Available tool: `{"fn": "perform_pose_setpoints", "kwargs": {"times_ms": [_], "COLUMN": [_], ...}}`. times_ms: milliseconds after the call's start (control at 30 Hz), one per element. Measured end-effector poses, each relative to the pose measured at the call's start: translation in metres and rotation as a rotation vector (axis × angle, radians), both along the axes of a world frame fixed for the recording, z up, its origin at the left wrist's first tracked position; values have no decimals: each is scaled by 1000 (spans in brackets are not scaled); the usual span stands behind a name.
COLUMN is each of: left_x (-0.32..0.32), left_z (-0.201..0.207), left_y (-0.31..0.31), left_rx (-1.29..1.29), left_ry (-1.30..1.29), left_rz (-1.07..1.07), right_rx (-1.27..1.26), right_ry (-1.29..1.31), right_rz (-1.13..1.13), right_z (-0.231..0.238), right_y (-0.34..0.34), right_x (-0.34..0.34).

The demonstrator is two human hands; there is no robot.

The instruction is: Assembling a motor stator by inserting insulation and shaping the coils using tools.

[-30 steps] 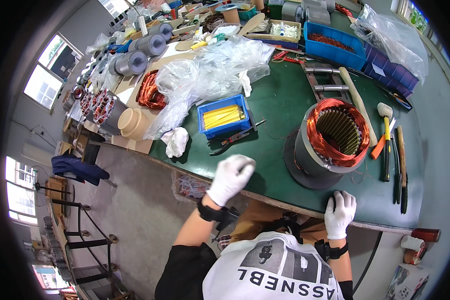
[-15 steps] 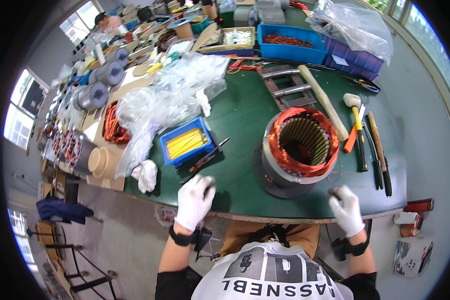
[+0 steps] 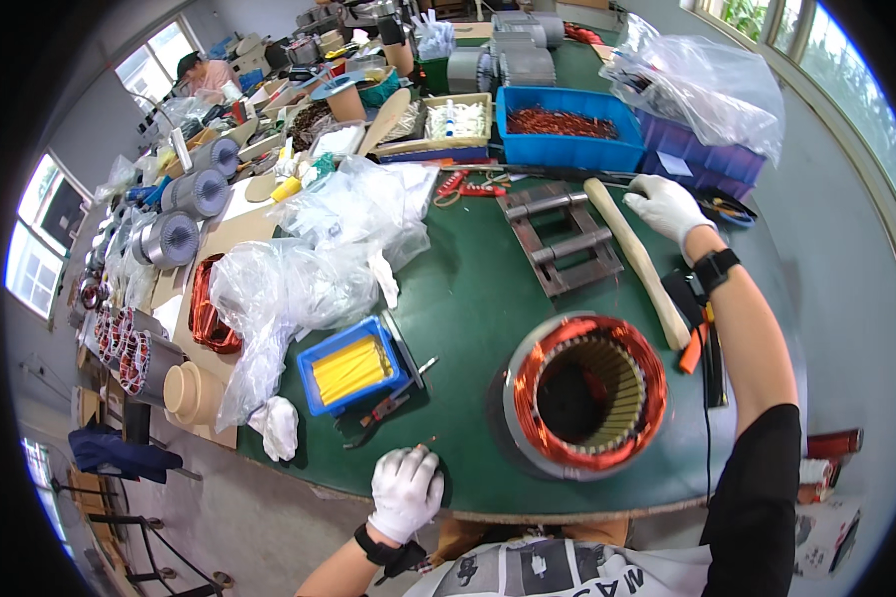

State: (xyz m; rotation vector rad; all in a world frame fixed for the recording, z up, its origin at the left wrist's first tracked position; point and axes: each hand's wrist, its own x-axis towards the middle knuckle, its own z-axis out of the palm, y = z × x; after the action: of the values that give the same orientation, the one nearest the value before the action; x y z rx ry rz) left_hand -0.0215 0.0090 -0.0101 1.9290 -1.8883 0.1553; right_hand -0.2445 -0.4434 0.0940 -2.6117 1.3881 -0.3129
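My left hand (image 3: 406,490), in a white glove, rests at the near table edge with its fingers curled. A tiny thin tip shows by its fingertips; what they hold, if anything, is hidden. My right hand (image 3: 667,211), also gloved, is stretched far over the table, fingers partly bent and apart, near the top of the wooden mallet handle (image 3: 635,261) and the end of a dark rod (image 3: 567,172). Between my arms stands a motor stator (image 3: 516,423), a grey ring with copper windings (image 3: 649,393) and yellowish slot liners inside.
A blue box of yellow strips (image 3: 305,383) sits left, with pliers (image 3: 376,420) beside it. Behind the stator lies a steel frame (image 3: 567,239). Clear plastic bags (image 3: 299,274) cover the left; a blue bin (image 3: 567,151) and a purple crate (image 3: 702,177) stand at the back.
My right hand has gone from beside the stator to the far right of the table. My left hand has settled at the near edge. The view has shifted, and the stator appears lower.
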Motion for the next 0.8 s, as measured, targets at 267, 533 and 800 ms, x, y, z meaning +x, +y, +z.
{"fn": "perform_pose_setpoints", "kwargs": {"times_ms": [267, 533, 800], "left_x": [2, -4, -4], "left_z": [4, 11, 6], "left_y": [-9, -13, -13], "left_rx": [124, 194, 196], "left_ry": [36, 0, 6], "left_rz": [26, 68, 55], "right_rx": [-49, 62, -38], "right_ry": [197, 328, 235], "right_rz": [-27, 147, 146], "right_z": [-89, -49, -88], "right_y": [-98, -109, -143], "right_x": [65, 91, 69]}}
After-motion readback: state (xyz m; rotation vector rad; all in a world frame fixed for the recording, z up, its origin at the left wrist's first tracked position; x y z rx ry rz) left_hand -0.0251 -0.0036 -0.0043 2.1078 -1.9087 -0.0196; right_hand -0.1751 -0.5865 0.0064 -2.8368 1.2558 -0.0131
